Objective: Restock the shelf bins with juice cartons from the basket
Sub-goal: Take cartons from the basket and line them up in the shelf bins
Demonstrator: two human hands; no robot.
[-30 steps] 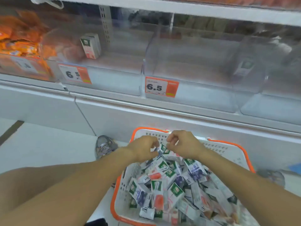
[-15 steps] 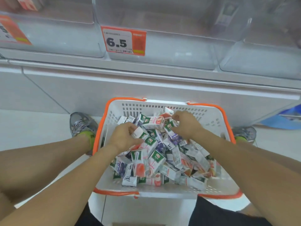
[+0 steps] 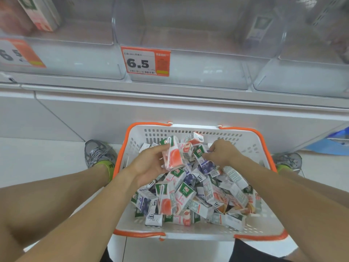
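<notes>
my left hand point(image 3: 149, 165) gripped a peach carton point(image 3: 172, 155), thumb and fingers curled round its sides, lifted just above the heap. my right hand point(image 3: 221, 153) sat close beside it, fingers bent down among the juice cartons point(image 3: 190, 193), pinching at one with a blueberry print point(image 3: 204, 163); how firmly it held i couldn't tell. the white basket point(image 3: 245, 142) with its orange rim lay under both hands, between my shoes point(image 3: 98, 154), piled with cartons lying every which way. beyond my hands ran the shelf with clear bins point(image 3: 188, 76); the bin straight ahead carried a 6.5 price tag point(image 3: 145, 61). one upright carton point(image 3: 40, 15) stood in the bin far off to my left, another point(image 3: 259, 27) showed blurred in a bin ahead to my right.
</notes>
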